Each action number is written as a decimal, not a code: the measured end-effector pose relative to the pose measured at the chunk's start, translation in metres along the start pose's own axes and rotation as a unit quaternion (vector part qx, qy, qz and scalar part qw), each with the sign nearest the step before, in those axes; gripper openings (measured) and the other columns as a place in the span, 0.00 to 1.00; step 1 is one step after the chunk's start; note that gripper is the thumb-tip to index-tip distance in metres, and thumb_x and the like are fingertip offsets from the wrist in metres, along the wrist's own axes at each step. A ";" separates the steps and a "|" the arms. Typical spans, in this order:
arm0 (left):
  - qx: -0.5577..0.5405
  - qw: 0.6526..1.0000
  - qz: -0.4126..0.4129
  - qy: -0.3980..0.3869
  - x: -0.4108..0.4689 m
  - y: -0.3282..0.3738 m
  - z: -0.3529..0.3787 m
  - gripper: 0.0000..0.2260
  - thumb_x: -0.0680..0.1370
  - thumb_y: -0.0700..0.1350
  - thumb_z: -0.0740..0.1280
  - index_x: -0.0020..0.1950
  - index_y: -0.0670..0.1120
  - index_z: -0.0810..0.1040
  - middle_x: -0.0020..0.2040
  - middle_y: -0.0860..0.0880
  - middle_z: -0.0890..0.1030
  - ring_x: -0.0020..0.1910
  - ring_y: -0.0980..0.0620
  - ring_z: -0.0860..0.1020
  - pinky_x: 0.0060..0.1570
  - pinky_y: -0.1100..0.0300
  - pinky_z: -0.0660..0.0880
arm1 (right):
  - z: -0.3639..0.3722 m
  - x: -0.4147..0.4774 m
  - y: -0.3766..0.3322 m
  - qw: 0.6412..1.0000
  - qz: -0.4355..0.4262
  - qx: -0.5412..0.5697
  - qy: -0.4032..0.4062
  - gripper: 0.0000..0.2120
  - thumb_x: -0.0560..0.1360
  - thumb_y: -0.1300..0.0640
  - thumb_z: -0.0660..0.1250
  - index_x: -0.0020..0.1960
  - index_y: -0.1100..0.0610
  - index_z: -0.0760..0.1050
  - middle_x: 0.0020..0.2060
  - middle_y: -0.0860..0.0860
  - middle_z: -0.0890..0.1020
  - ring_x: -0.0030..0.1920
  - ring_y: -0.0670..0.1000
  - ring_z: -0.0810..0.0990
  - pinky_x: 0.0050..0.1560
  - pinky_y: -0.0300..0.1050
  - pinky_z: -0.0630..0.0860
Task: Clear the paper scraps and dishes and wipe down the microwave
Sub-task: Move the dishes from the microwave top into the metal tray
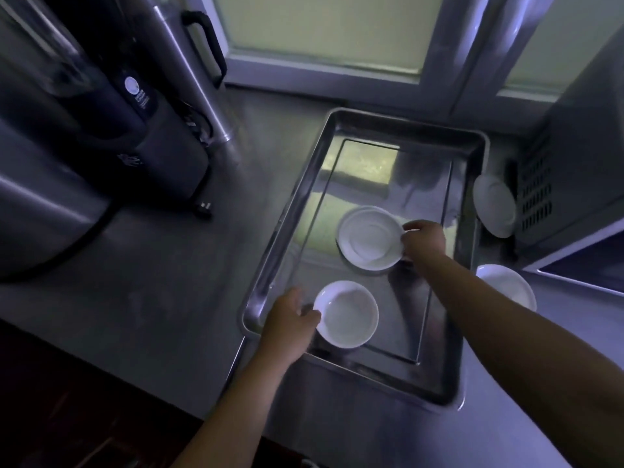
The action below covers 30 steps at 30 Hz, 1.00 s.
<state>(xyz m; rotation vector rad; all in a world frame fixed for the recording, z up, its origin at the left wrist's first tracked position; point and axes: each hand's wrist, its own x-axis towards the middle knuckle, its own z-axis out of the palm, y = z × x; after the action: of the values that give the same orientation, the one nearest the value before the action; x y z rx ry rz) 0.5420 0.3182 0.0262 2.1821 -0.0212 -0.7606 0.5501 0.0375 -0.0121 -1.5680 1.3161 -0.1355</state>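
Inside the steel tray [398,319] on the tabletop [169,282], the left hand [290,319] grips a white bowl [347,315] by its rim; the right hand [423,239] pinches the stacked white saucers [368,241].

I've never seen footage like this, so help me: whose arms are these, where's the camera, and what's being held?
No machine here: a person wears one wide camera on the head, looking down at their own arms. The left hand grips the rim of the near bowl; the right hand pinches the rim of the far dish, both in a metal tray on a steel counter. Right of the tray, a third dish leans against the microwave and a fourth dish lies flat nearer. At the left stand metal urns.
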 end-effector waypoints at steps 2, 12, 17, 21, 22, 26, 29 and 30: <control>0.035 0.999 0.016 -0.009 0.004 -0.005 0.002 0.19 0.74 0.40 0.69 0.64 0.51 0.76 0.52 0.55 0.77 0.50 0.55 0.78 0.47 0.64 0.70 | 0.011 0.011 -0.006 1.000 -0.006 -0.023 0.010 0.16 0.68 0.64 0.62 0.50 0.52 0.83 0.46 0.56 0.84 0.43 0.59 0.83 0.41 0.55 0.84; 0.037 0.996 0.056 -0.059 0.022 -0.010 0.003 0.20 0.72 0.34 0.64 0.59 0.53 0.79 0.49 0.58 0.81 0.49 0.57 0.79 0.46 0.65 0.75 | 0.033 0.021 -0.016 0.980 -0.092 -0.175 0.009 0.17 0.72 0.62 0.62 0.55 0.51 0.83 0.56 0.54 0.84 0.55 0.57 0.81 0.50 0.41 0.71; 0.058 0.989 0.089 -0.099 0.042 -0.009 -0.011 0.21 0.74 0.34 0.64 0.64 0.51 0.78 0.55 0.56 0.81 0.53 0.55 0.78 0.45 0.67 0.72 | 0.021 -0.003 0.004 0.969 -0.083 -0.228 0.040 0.18 0.72 0.64 0.60 0.56 0.52 0.83 0.57 0.54 0.83 0.55 0.57 0.81 0.49 0.40 0.71; 0.099 0.982 0.118 -0.111 0.061 -0.005 -0.030 0.22 0.73 0.32 0.62 0.63 0.48 0.80 0.58 0.49 0.83 0.56 0.48 0.79 0.46 0.61 0.71 | 0.001 -0.034 0.025 0.942 -0.092 -0.321 0.044 0.17 0.73 0.66 0.61 0.51 0.51 0.84 0.54 0.54 0.84 0.53 0.58 0.81 0.46 0.42 0.72; 0.102 0.981 0.127 -0.109 0.067 -0.004 -0.036 0.21 0.73 0.32 0.62 0.63 0.48 0.80 0.57 0.48 0.83 0.56 0.47 0.79 0.46 0.61 0.71 | -0.002 -0.044 0.030 0.931 -0.099 -0.349 0.035 0.17 0.73 0.66 0.61 0.50 0.51 0.84 0.54 0.54 0.84 0.53 0.58 0.81 0.46 0.42 0.72; 0.105 0.975 0.156 -0.117 0.085 0.001 -0.053 0.21 0.72 0.31 0.62 0.61 0.47 0.80 0.54 0.46 0.82 0.52 0.42 0.79 0.42 0.52 0.78 | -0.008 -0.078 0.058 0.908 -0.122 -0.401 0.010 0.19 0.73 0.65 0.60 0.54 0.50 0.84 0.56 0.52 0.82 0.56 0.58 0.80 0.51 0.44 0.73; 0.126 0.967 0.183 -0.126 0.093 0.003 -0.054 0.22 0.71 0.31 0.61 0.60 0.48 0.80 0.54 0.46 0.83 0.51 0.44 0.79 0.42 0.56 0.73 | -0.008 -0.096 0.075 0.915 -0.111 -0.387 0.014 0.19 0.74 0.65 0.60 0.55 0.50 0.83 0.56 0.52 0.81 0.56 0.57 0.80 0.51 0.44 0.72; 0.130 0.966 0.184 -0.128 0.095 0.004 -0.052 0.22 0.71 0.32 0.61 0.60 0.49 0.80 0.54 0.47 0.83 0.51 0.44 0.79 0.44 0.56 0.74 | -0.009 -0.101 0.078 0.920 -0.110 -0.375 0.017 0.19 0.74 0.65 0.60 0.56 0.50 0.82 0.57 0.53 0.81 0.56 0.57 0.80 0.53 0.44 0.74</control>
<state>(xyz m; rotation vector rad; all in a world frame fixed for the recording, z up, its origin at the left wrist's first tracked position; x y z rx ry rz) 0.6483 0.3275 0.0056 2.2142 -0.6728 -0.8518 0.4535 0.1212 -0.0163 -2.3698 1.2819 0.2372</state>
